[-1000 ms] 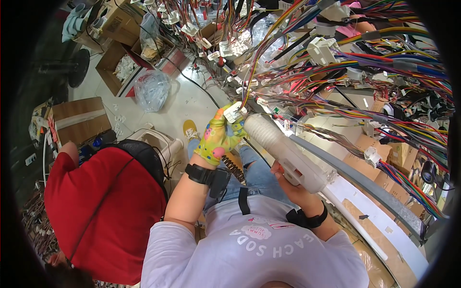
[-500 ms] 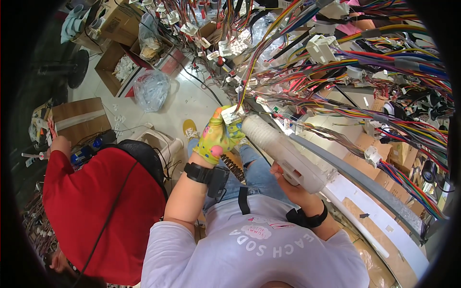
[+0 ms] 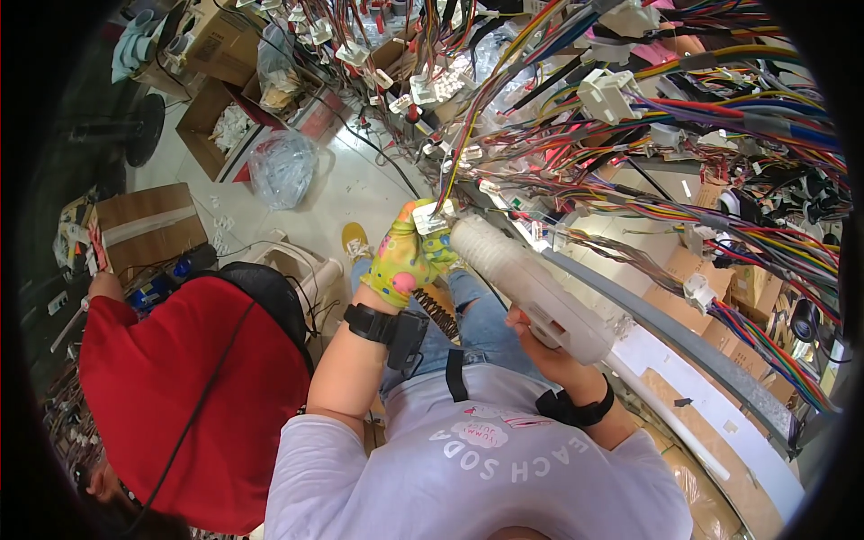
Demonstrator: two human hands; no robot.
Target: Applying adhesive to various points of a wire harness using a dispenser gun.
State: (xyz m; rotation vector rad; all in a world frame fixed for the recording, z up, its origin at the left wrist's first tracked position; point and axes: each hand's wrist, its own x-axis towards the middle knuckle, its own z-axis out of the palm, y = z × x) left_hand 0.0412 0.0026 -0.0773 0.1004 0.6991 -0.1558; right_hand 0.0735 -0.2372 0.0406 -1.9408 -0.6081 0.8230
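Note:
My left hand (image 3: 405,261), in a yellow-green patterned glove, is closed on a white connector (image 3: 432,217) with several coloured wires running up from it. My bare right hand (image 3: 562,360) is wrapped round a bulky, whitish hot glue gun (image 3: 549,292). Its ridged front end points up and left, close beside the connector; whether they touch I cannot tell. A long white glue stick (image 3: 670,418) extends from the gun's rear toward the lower right. My right palm and most of its fingers are hidden by the gun.
Wire bundles (image 3: 720,126) with white connectors hang across the top and right. A grey metal rail (image 3: 666,319) runs beside the gun. A person in red (image 3: 189,396) works at left, near a white stool (image 3: 297,261). Boxes (image 3: 211,135) and a plastic bag (image 3: 282,171) lie on the floor.
The glue gun's front end has shifted slightly left, nearer the connector, which has tilted a little. The person in red has moved their hand slightly.

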